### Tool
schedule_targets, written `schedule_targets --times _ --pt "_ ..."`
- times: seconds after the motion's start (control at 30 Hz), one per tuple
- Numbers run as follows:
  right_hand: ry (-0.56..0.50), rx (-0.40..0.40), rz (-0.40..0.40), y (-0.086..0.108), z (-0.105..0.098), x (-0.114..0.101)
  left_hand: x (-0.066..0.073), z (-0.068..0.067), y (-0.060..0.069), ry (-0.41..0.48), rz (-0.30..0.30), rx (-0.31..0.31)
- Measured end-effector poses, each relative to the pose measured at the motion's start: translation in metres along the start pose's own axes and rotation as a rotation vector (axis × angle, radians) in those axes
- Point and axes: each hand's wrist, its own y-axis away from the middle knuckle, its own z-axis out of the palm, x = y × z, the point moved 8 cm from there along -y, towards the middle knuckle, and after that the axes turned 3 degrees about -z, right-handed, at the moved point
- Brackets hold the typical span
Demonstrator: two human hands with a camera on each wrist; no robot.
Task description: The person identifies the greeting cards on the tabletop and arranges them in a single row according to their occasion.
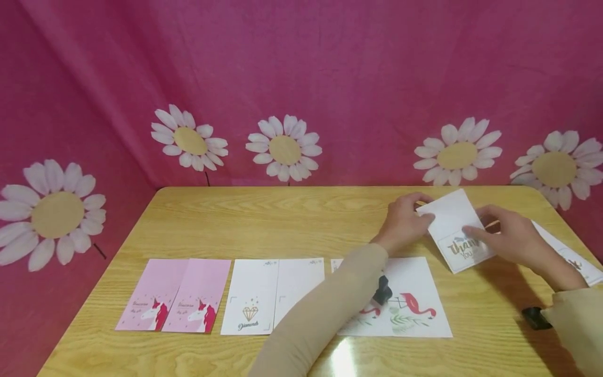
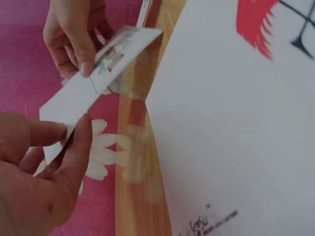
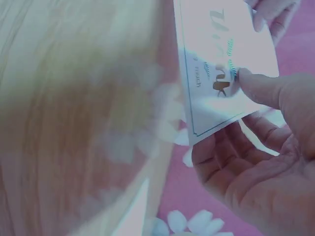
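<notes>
A white card (image 1: 452, 217) with gold "Thank You" lettering is held tilted above the right part of the table. My left hand (image 1: 404, 222) pinches its left upper corner between thumb and fingers. On the opposite edge my right hand (image 1: 518, 241) grips it, the thumb on the printed face and the fingers behind, as the right wrist view shows. Left of the hands, flamingo cards (image 1: 414, 283) lie side by side, partly covered by my left sleeve (image 1: 325, 309). In the left wrist view, the card (image 2: 74, 98) is seen nearly edge-on.
Two pink unicorn cards (image 1: 155, 283) lie at the left of the wooden table (image 1: 282, 220). Beside them are two white cards, one with a diamond print (image 1: 254, 283). More white cards (image 1: 556, 248) lie behind my right wrist. A pink curtain (image 1: 330, 78) with daisies hangs behind.
</notes>
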Motion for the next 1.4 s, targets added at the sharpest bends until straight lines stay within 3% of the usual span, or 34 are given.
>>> schedule_targets --times 0.23,0.47,0.77,0.87,1.0,1.17,1.4 --pt "-0.002 0.118 0.008 0.017 -0.02 -0.001 0.005 0.012 0.009 0.013 -0.023 -0.12" --pt "0.02 0.093 -0.002 0.036 -0.021 0.0 0.009 0.025 0.019 0.008 -0.047 -0.267" --pt "0.022 0.014 -0.012 0.053 -0.004 0.003 0.011 0.034 0.02 -0.343 0.087 -0.38" --pt "0.026 -0.013 -0.016 0.058 0.004 0.003 0.006 0.039 0.021 -0.47 0.068 -0.397" --pt "0.028 -0.017 -0.023 0.064 0.012 0.001 0.0 0.041 0.023 -0.571 0.025 -0.414" --pt "0.055 -0.015 -0.028 0.07 0.017 0.0 -0.005 0.043 0.023 -0.632 0.02 -0.397" --pt "0.121 -0.083 0.004 0.069 0.02 0.002 -0.008 0.046 0.021 -0.687 0.019 -0.369"
